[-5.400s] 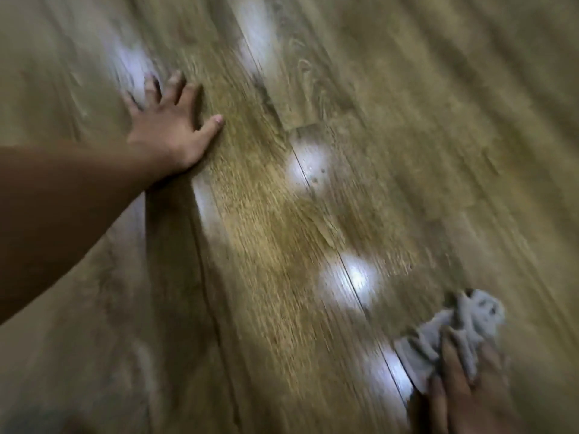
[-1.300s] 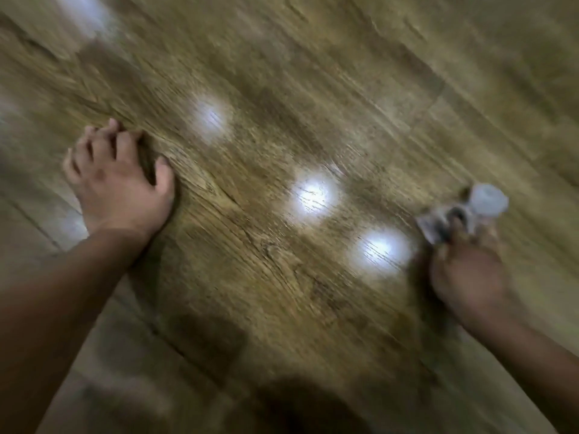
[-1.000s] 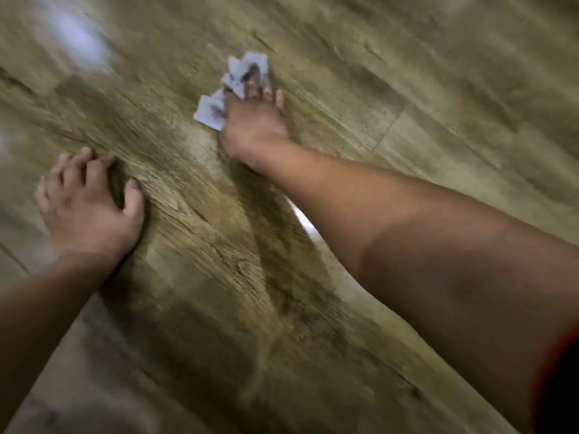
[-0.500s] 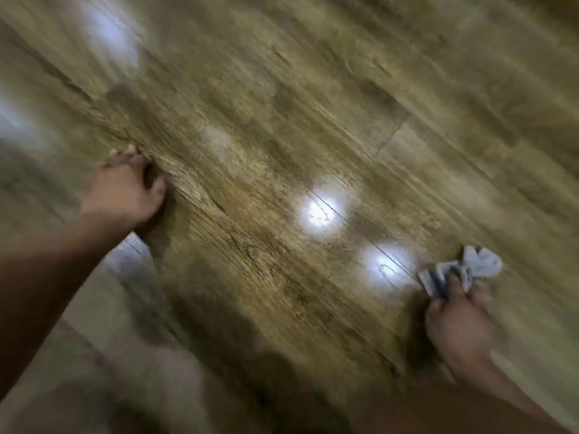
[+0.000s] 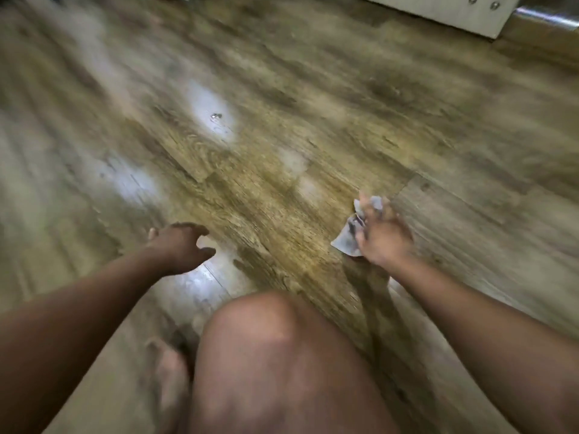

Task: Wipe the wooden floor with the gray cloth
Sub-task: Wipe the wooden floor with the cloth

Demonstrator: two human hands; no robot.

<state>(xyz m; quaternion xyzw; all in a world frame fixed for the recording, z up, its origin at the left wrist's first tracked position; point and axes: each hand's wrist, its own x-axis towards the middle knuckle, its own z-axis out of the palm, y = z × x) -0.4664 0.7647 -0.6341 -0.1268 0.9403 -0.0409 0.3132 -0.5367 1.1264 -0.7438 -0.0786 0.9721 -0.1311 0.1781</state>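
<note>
Gripping the cloth point(image 5: 347, 238) at centre right, low at the floor point(image 5: 282, 145), your right hand point(image 5: 383, 236) curls its fingers round it; it looks soft and light, so press through its bunched middle, while your left hand point(image 5: 180, 245) spreads empty.

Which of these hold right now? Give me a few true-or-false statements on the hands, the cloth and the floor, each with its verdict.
1. The right hand holds the gray cloth. True.
2. The left hand holds a second cloth. False: it holds nothing, and its fingers are loosely spread.
3. A bare knee shows low in the view, between the two arms. True.
4. The gray cloth lies at the far left of the view. False: it is right of centre, in the right hand.
5. The wooden floor shows pale glare patches. True.
</note>
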